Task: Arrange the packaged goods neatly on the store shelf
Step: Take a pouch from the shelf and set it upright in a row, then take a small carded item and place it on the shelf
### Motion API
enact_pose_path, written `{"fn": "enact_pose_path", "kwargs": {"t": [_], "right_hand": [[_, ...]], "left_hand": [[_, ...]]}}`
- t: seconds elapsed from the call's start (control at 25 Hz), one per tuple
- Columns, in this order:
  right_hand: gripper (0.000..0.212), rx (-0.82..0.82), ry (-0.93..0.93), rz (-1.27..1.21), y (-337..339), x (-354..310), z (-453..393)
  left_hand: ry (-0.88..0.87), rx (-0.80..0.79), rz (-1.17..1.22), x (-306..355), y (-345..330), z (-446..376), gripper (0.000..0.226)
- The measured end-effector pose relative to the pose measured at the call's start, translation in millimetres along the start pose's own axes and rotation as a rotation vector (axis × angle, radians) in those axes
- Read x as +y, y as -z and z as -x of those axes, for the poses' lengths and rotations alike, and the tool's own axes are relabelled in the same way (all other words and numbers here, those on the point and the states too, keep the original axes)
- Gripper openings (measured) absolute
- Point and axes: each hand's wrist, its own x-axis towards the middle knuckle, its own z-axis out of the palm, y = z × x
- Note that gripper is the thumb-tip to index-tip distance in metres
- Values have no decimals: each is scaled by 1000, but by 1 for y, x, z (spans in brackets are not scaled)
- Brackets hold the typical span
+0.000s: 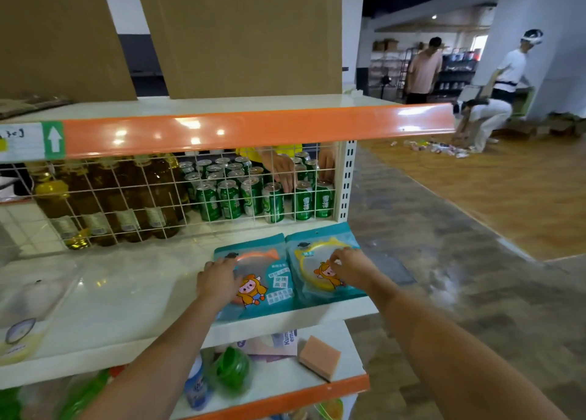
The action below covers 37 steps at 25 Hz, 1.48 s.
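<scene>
Two teal flat packages lie side by side at the right end of the white middle shelf [126, 293]. The left package [272, 289] shows an orange ring and a cartoon figure; the right package [317, 245] shows a yellow ring. My left hand [218, 280] rests on the left edge of the left package, fingers curled over it. My right hand [348, 267] lies on top of the right package with fingertips pressing its middle. Both packages reach to the shelf's front edge.
A wire grid [158, 191] backs the shelf; behind it stand oil bottles [104, 197], green cans [250, 194] and another person's hands [282, 169]. Clear packets [28, 318] lie at the left. A sponge [320, 356] and bottles sit on the lower shelf. Cardboard boxes [241, 36] stand above.
</scene>
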Motion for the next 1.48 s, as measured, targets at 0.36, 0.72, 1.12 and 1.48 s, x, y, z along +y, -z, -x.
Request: {"fn": "enact_pose_path", "kwargs": {"t": [0.36, 0.72, 1.12, 1.48], "right_hand": [[40, 46, 289, 127, -33, -75, 11], [40, 28, 615, 113, -60, -186, 37], [39, -97, 920, 44, -112, -369, 93], [37, -64, 1164, 75, -151, -544, 163]], "left_hand": [[-49, -132, -136, 1, 7, 51, 47], [212, -91, -71, -78, 44, 118, 42], [591, -90, -58, -235, 71, 231, 49], [816, 0, -75, -382, 110, 331, 45]]}}
